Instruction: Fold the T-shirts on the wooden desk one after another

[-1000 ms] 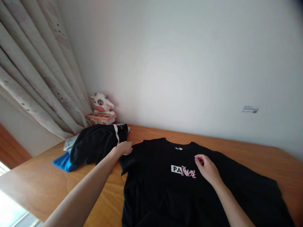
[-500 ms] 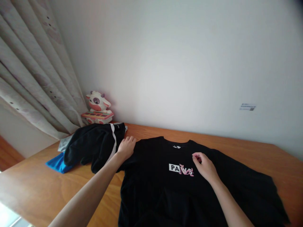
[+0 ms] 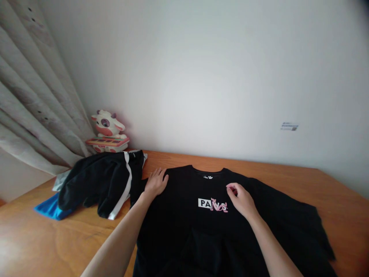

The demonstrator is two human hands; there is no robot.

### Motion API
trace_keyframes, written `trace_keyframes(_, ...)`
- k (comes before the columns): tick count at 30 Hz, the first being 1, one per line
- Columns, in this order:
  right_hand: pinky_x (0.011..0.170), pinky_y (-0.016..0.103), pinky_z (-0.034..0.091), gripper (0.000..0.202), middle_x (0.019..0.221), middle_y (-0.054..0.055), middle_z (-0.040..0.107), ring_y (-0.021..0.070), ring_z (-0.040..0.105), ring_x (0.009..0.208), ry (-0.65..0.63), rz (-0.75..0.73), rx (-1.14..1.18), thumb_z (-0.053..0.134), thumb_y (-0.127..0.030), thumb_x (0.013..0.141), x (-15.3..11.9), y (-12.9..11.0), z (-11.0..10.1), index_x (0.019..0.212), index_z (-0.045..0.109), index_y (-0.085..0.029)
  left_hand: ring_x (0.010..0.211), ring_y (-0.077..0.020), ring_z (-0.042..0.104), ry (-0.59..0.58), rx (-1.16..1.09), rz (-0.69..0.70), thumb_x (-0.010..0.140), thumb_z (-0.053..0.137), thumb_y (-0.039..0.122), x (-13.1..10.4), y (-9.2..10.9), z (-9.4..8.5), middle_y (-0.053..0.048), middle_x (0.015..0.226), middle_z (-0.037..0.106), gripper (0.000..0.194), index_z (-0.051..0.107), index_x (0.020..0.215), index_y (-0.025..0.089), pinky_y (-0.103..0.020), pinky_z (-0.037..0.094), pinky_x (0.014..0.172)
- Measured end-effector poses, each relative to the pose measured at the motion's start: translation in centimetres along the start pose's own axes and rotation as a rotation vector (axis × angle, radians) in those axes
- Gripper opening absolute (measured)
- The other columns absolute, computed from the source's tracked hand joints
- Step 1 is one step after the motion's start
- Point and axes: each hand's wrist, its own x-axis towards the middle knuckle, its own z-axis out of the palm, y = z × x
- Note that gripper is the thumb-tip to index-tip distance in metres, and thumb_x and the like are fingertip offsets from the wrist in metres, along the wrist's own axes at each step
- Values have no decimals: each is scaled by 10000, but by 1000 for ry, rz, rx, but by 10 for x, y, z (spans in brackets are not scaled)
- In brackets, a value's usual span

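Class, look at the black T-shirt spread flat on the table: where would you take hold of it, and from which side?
Probably pinch the black T-shirt at its two shoulder seams, coming from above. It lies flat, front up, collar toward the wall. The left hand already rests flat on one shoulder; the right hand pinches fabric beside the chest print.

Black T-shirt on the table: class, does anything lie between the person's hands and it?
Nothing visible does. The left hand lies flat on the black T-shirt at its shoulder, and the right hand rests on its chest beside the printed logo. The pile of dark clothes sits off to the left, touching the shirt's sleeve edge.
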Motion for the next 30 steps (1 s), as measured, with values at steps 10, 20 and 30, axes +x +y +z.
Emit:
trace_keyframes(10, 714, 335, 499, 271, 920, 41, 711, 213, 659, 808, -3, 0, 0, 460, -441, 851, 0, -1, 0, 908, 655, -261, 1483, -232, 360, -17, -80, 348, 1024, 329, 426, -67, -33, -15, -71, 1616, 383, 540, 431, 1510, 215, -437, 275, 1230)
trace_keyframes(20, 743, 337, 502, 243, 919, 34, 716, 210, 661, 821, -5, -1, -5, 468, -409, 860, 0, -3, -1, 908, 654, -260, 1291, -222, 597, 15, -131, 279, 1003, 312, 361, -103, -74, -35, -43, 1390, 646, 483, 560, 1401, 244, -372, 445, 1139)
trace_keyframes(30, 734, 338, 506, 250, 901, 38, 717, 212, 668, 805, -7, -8, 14, 472, -415, 851, -1, 0, -1, 894, 657, -253, 1372, -294, 521, -67, 21, 315, 978, 358, 309, -106, -79, -33, -162, 1424, 604, 449, 638, 1302, 174, -467, 428, 1142)
